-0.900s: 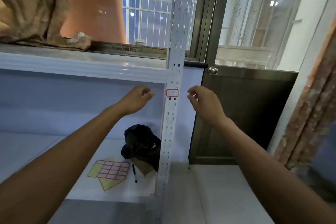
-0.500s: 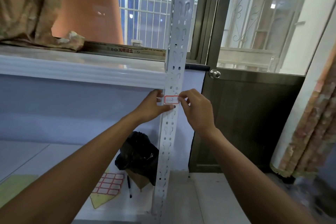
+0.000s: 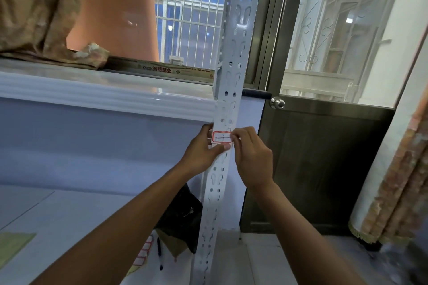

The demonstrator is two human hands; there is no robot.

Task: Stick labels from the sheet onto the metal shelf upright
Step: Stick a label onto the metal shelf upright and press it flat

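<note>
Frame centre: red-bordered label [image 3: 221,137], writing illegible, sits on metal shelf upright [image 3: 238,30]; left hand [image 3: 201,152] grips upright, thumb under label; right hand [image 3: 252,157] pinches label's right edge; label sheet [image 3: 143,252] lower centre beside black bag [image 3: 183,213], contents hidden.

Window-frame strip [image 3: 162,69], along the sill: 4 red Chinese characters, the last 2 reading 铝业, the first 2 too blurred to be sure of; small round logo marks on either side.
Label [image 3: 221,137], red-bordered, on the metal shelf upright [image 3: 231,76]: faint handwritten pen marks, not legible.
Label sheet [image 3: 143,254], lower shelf: no text readable.
</note>
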